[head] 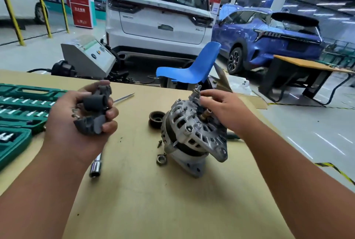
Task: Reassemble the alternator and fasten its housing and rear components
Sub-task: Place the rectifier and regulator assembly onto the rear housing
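Head: alternator (190, 137) stands rear-up, long axis leaning away; right hand (224, 108) atop.

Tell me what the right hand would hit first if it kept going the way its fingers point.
The right hand points left, fingertips seemingly already at the metal stud on top of the ribbed silver cast-metal alternator, so that comes first; depth is unclear.

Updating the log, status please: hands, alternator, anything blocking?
Left hand grips dark rear part. Right hand touches alternator top. Nut, pulley lie loose beside it.
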The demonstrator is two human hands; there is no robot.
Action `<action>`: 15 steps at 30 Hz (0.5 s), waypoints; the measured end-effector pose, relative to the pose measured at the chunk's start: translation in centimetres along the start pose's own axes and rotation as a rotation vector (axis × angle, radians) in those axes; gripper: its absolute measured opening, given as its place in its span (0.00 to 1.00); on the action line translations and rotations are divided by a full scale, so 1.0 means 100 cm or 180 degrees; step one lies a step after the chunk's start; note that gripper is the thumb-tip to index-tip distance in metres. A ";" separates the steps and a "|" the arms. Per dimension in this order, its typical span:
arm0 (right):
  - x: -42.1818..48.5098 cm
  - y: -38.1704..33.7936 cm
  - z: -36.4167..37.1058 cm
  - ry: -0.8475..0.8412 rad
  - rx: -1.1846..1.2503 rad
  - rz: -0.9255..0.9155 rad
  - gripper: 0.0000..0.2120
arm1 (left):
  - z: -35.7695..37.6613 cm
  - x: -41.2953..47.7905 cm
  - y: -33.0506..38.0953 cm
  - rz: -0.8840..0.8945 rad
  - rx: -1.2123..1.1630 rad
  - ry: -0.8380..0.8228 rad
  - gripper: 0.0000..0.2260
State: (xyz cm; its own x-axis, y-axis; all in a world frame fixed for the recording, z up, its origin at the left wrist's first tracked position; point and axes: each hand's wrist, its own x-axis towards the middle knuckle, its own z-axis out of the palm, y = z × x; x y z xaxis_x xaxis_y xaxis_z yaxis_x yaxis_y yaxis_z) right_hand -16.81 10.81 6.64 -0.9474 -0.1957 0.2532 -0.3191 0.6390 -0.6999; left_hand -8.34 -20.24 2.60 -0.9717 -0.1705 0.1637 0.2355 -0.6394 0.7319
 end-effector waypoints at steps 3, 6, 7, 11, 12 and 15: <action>-0.008 0.010 0.017 0.0208 0.0718 0.0027 0.15 | 0.005 -0.002 -0.002 -0.0043 0.0131 0.0140 0.18; -0.012 0.022 0.023 0.0307 0.1006 0.0049 0.18 | 0.005 -0.001 -0.008 -0.0091 0.0339 0.0238 0.16; -0.013 0.025 0.023 0.0301 0.1087 0.0049 0.18 | 0.005 0.000 -0.010 -0.0102 0.0411 0.0274 0.16; -0.015 0.033 0.023 0.0360 0.1166 0.0133 0.20 | 0.009 0.002 -0.021 -0.0051 0.0703 0.0323 0.15; -0.015 0.033 0.023 0.0429 0.1246 0.0153 0.19 | 0.011 0.002 -0.024 -0.0005 0.0804 0.0309 0.15; -0.017 0.032 0.025 0.0635 0.1385 0.0239 0.19 | 0.017 -0.001 -0.032 0.0138 0.1137 0.0267 0.15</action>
State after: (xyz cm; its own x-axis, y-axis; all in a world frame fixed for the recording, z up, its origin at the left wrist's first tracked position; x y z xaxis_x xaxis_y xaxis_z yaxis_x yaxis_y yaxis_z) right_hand -16.24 11.36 2.31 -0.9586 0.0128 0.2845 -0.2710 0.2671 -0.9248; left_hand -9.05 -16.97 1.37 -0.9524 -0.2620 0.1556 0.2400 -0.3306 0.9127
